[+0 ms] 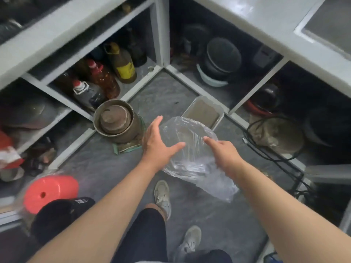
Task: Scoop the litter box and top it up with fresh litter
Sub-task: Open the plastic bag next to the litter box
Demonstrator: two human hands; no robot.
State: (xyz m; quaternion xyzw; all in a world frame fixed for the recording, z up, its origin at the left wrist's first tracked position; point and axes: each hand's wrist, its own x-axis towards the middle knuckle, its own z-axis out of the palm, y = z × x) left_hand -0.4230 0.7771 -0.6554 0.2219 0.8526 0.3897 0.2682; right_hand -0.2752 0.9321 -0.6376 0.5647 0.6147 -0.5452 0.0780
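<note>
Standing over the litter box [204, 112] on the floor, left hand [157, 143] spread flat, right hand [226, 154] pinching the clear plastic bag [190, 149], apparently opening it for scooped waste.

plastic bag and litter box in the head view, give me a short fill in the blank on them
1. The clear plastic bag is held up between ____ hands.
2. The litter box stands on the ____, beyond the bag.
3. Left of the left hand, stacked metal pots stand; nearer the camera is an upturned stool coloured ____.
4. The right hand has its index finger ____.

Missing words: two; floor; red; extended
</note>
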